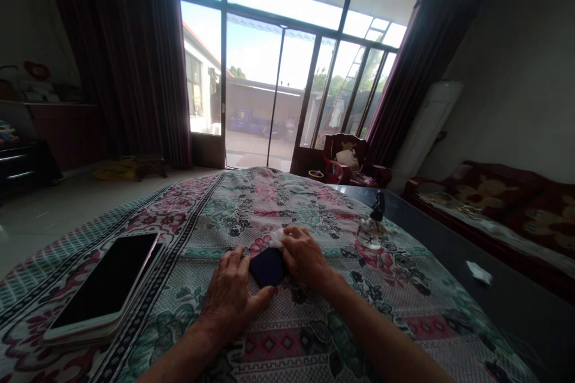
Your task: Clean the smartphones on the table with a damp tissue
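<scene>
A small dark blue flat object with rounded corners (268, 267) lies on the patterned tablecloth (309, 317); its exact kind cannot be made out. My left hand (231, 287) steadies it, with the fingers at its left side and the thumb along its near edge. A crumpled white tissue (277, 237) is pinched in my right hand (304, 254), at the object's far right corner. To the right stands a clear spray bottle (372, 232) with a black pump head. A phone with a black screen (105, 281) lies at the left on top of a stack of flat things.
Another crumpled white tissue (478, 272) rests on the dark table surface (453, 233) at the right. Beyond the table are a red wooden chair (344, 158), a cushioned wooden sofa (498, 197) and a glazed door (265, 96). A yellow bag (117, 169) lies on the floor.
</scene>
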Motion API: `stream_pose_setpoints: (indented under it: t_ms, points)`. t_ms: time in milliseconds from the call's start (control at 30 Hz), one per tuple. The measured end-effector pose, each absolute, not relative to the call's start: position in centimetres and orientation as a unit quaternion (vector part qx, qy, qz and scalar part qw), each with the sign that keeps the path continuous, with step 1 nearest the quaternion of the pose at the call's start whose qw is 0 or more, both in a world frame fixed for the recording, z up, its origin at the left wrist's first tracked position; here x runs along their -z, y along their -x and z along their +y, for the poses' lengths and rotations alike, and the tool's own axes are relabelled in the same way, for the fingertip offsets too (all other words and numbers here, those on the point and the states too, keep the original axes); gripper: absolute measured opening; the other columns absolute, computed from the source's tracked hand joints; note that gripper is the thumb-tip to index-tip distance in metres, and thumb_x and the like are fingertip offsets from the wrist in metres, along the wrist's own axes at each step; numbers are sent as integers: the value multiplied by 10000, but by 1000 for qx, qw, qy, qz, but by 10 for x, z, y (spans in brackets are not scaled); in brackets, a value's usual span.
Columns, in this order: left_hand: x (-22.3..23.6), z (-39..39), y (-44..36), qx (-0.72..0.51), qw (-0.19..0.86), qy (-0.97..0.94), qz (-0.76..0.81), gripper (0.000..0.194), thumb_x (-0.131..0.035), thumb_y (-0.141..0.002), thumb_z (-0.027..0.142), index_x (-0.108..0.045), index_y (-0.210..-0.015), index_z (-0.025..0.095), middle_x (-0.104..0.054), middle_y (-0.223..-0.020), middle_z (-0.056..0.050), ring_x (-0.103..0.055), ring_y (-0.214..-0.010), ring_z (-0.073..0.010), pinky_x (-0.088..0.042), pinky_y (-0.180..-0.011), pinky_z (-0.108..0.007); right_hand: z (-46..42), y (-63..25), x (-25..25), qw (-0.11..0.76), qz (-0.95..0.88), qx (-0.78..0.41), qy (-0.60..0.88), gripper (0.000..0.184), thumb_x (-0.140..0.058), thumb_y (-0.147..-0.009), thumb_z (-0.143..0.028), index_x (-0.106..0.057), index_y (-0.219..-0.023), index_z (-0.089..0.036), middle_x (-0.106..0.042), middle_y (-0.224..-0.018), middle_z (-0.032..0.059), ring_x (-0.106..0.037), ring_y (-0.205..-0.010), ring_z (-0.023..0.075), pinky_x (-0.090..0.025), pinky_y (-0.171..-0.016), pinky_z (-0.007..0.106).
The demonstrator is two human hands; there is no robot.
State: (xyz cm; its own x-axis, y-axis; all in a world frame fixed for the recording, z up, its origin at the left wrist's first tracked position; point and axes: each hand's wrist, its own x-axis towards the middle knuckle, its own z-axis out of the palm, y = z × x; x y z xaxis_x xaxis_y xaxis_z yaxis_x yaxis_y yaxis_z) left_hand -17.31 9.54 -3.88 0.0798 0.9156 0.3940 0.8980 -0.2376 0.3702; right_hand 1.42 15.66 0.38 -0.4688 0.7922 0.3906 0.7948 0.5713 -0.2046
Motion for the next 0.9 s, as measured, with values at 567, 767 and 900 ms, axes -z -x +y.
stream_pose_setpoints:
  t_ms: [567, 767, 900]
  points:
    - [44, 99, 177, -311, 33, -728, 610, 644, -672, -689, 549, -625, -1151, 102, -548, -1326, -171, -440, -1267, -356, -363, -1071, -491, 163, -16, -8, 196, -815, -3, 545, 227, -509, -880, -154, -717, -793, -182, -648, -1006, 66, -548, -982, 179, -395, -911, 267]
    - [45, 100, 177, -314, 33, -724, 613, 659, -683, -678, 549, -624, -1147, 90, -551, -1320, -182, -435, -1271, -364, -363, -1070, -493, 154, -14, -6, 199, -806, 19, 557, 217, -495, -884, -166, -710, -858, -172, -619, -1080, 88, -502, -1043, 215, -390, -921, 297]
    - [46, 101, 176, -308, 25, -726, 614, 575, -660, -701, 483, -625, -1135, 107, -562, -1308, -167, -459, -1250, -340, -376, -1063, -476, 131, 19, 5, 220, -865, -9, 451, 184, -508, -880, -195, -690, -899, -181, -603, -1094, 72, -483, -1028, 204, -398, -923, 307]
